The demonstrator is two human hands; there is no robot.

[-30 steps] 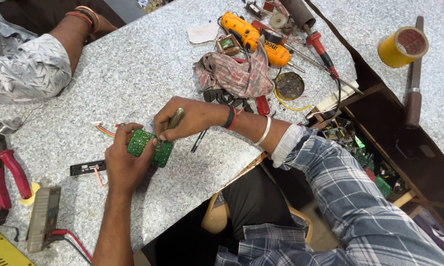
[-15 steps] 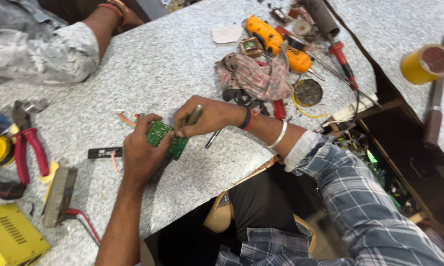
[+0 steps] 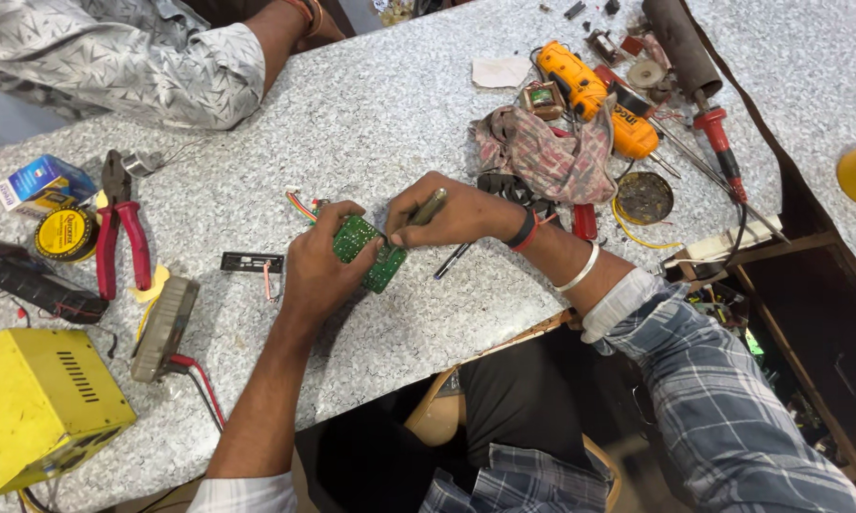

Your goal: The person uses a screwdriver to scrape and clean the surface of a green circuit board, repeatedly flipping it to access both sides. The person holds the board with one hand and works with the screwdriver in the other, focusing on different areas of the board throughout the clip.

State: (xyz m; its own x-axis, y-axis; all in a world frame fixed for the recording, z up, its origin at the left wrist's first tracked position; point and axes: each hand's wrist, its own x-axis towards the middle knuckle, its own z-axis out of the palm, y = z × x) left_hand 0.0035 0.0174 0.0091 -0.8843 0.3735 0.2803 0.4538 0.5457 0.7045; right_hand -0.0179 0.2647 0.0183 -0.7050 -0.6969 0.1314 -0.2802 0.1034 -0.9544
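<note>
We are bent over a speckled grey stone worktop (image 3: 371,114), and right at its near edge sits the green circuit board (image 3: 369,252), our landmark. Our left hand (image 3: 316,271) grips it from the left, fingers curled around its edge, lifting it slightly off the surface. Our right hand (image 3: 451,211) comes in from the right, fingers pinched together on a slim metal tool (image 3: 426,207) whose tip meets the board. Just left of the board lies a small black strip (image 3: 251,261). Farther left, red-handled pliers (image 3: 119,228), and beyond them a round yellow-and-black tin (image 3: 65,234) and a small blue box (image 3: 43,180). Left and nearer us, a yellow metal box (image 3: 43,408) with vent slots. Right of the board and farther away, a crumpled checked rag (image 3: 546,157), an orange power drill (image 3: 594,95) and a red-handled screwdriver (image 3: 717,142). Far left of the board, another person's patterned grey sleeve (image 3: 133,62) rests on the worktop.
</note>
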